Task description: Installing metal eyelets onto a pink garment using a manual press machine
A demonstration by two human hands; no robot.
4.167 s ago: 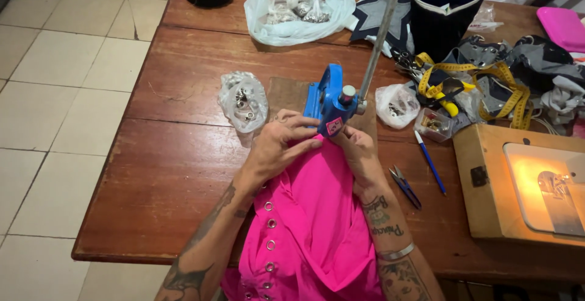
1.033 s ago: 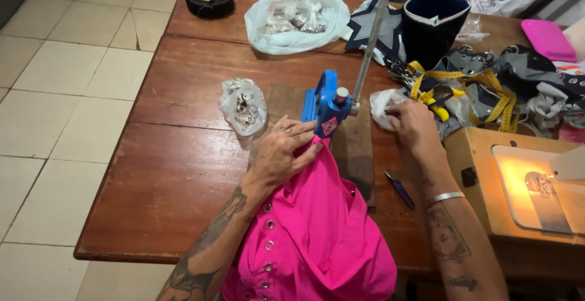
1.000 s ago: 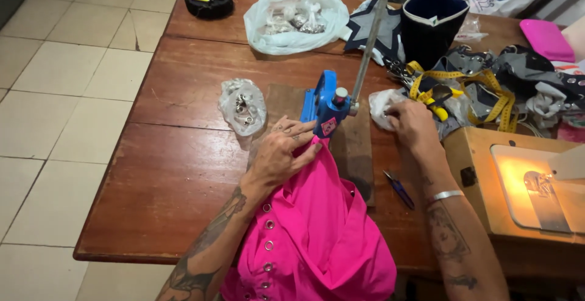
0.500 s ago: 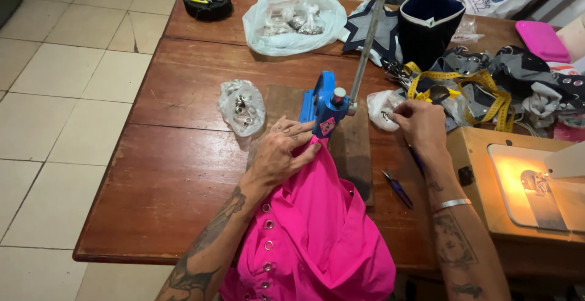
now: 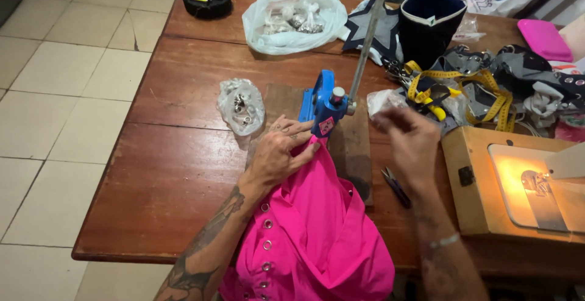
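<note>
— Across the middle, what takes up the most room?

— First the wooden table (image 5: 183,173), its near edge running along the bottom left and its left edge beside pale floor tiles (image 5: 55,124). A broad stretch of bare wood lies left of the hands. Next the pink garment (image 5: 317,234), hanging over the near edge, a row of metal eyelets down its left side and its top corner drawn up to the blue hand press (image 5: 323,103).

— And the right side?

— Crowded. A wooden box with a lit panel (image 5: 518,185) sits at the right edge; behind it lie a dark fabric bucket (image 5: 429,21), a heap of grey straps and a yellow measuring tape (image 5: 463,84). At the far edge is a large clear bag (image 5: 292,14).

— The hands?

— Left hand (image 5: 280,155) lies flat, fingers spread, pressing the garment's corner against the press base. Right hand (image 5: 408,139) hovers just right of the press, blurred; fingers seem pinched together, but I cannot tell whether they hold anything.

— Smaller things?

— A little clear bag of metal pieces (image 5: 241,103) left of the press, with free wood around it, and small snips (image 5: 396,185) just beside the right wrist.
</note>
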